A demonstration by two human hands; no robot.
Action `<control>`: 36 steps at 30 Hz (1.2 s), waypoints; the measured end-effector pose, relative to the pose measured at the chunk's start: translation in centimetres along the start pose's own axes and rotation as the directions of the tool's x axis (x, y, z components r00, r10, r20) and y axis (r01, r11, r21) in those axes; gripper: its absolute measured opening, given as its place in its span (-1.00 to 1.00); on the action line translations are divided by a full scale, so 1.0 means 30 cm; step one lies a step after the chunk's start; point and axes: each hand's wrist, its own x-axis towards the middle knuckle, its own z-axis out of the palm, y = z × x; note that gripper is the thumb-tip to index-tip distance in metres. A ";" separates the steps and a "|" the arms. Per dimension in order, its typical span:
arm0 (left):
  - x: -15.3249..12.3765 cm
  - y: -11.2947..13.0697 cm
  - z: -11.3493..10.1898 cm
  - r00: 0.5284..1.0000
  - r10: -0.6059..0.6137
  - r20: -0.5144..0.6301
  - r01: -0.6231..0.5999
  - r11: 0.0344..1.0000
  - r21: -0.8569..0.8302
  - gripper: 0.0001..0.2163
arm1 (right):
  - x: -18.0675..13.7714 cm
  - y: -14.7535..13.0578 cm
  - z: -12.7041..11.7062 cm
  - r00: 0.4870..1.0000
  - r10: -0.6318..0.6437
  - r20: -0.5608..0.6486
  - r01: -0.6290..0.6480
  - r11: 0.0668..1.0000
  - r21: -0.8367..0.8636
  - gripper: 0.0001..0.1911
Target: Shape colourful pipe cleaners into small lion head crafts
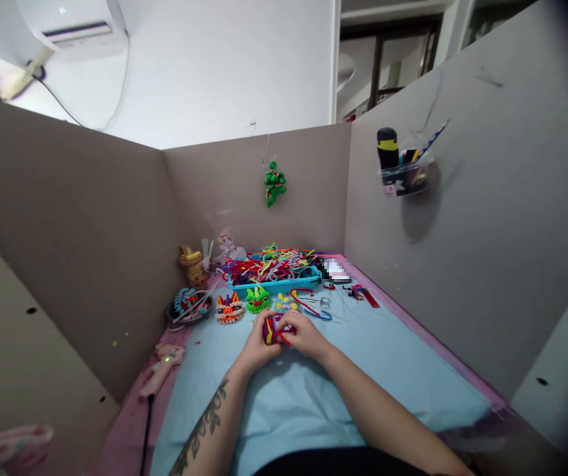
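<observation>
A small craft piece of yellow, purple and red pipe cleaners (270, 330) is held between my two hands over the blue cloth. My left hand (254, 347) wraps round its left side. Closed on its right side, my right hand (309, 337) pinches a red pipe cleaner (286, 338) there. My fingers hide much of the piece. Just beyond them sit an orange and cream fuzzy figure (229, 309), a green one (258, 300) and a pale yellow and blue one (286, 303).
A blue tray (276, 287) heaped with pipe cleaners stands at the back. Scissors (324, 303) lie to the right. At left are a dark bowl (174, 316), a cup (194, 268) and a pink corded tool (162, 373). Grey partitions (256, 228) enclose the table.
</observation>
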 end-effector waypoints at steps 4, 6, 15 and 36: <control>-0.002 -0.007 -0.004 0.993 0.113 -0.029 -0.107 0.979 0.176 -0.37 | 0.002 0.005 0.004 0.992 0.122 0.020 -0.123 0.990 0.066 -0.91; -0.006 -0.006 -0.005 0.988 0.150 -0.026 -0.140 0.961 0.239 -0.38 | 0.001 0.011 0.007 0.979 0.200 0.048 -0.205 0.970 0.128 -0.94; -0.020 0.025 -0.009 0.965 0.257 -0.059 -0.205 0.873 0.442 -0.51 | 0.004 0.015 0.007 0.932 0.312 0.184 -0.360 0.862 0.358 -0.72; 0.006 0.008 -0.018 0.974 -0.225 0.035 0.197 0.754 -0.627 -0.42 | 0.013 0.020 0.025 0.916 0.239 -0.321 -0.178 0.962 0.207 -0.75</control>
